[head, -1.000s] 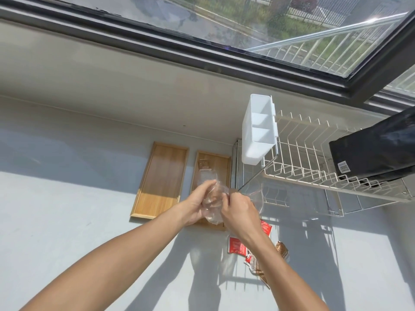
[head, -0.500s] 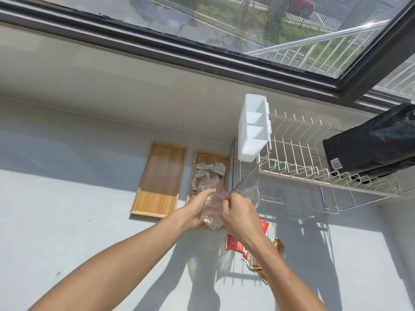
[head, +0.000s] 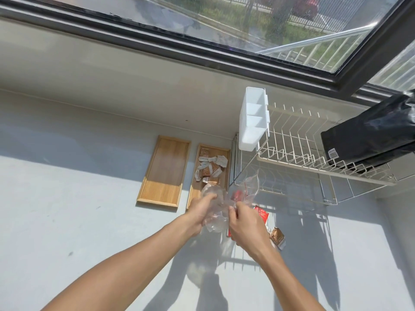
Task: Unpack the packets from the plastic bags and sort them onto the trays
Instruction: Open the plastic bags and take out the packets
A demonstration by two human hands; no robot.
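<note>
no legible writing anywhere: packet print is too small to read, and the white barcode sticker [head: 333, 153] on the black bag [head: 368, 135] is just bars at this size.

left to right: left wooden tray [head: 164, 171] is bare wood, flat on the grey counter [head: 67, 198]. right wooden tray [head: 226, 153] just beside it, carrying a loose heap of brown-and-white packets [head: 210, 168], some face up, some flipped to the white side.

my left hand [head: 201, 209] is clenched on a crumpled clear plastic bag [head: 215, 212], held above the near end of the right tray. my right hand [head: 243, 221] is pinching the other side of the same bag; a second clear bag [head: 248, 187] with red inside sticks up behind it — probably held too, can't confirm.

on the counter near my right wrist: red packets [head: 261, 214] and a brown packet [head: 276, 235], partly hidden by my hand.

far right: white wire dish rack [head: 296, 158] with a white caddy [head: 252, 122] hooked on its left end, black bag lying on top.
</note>
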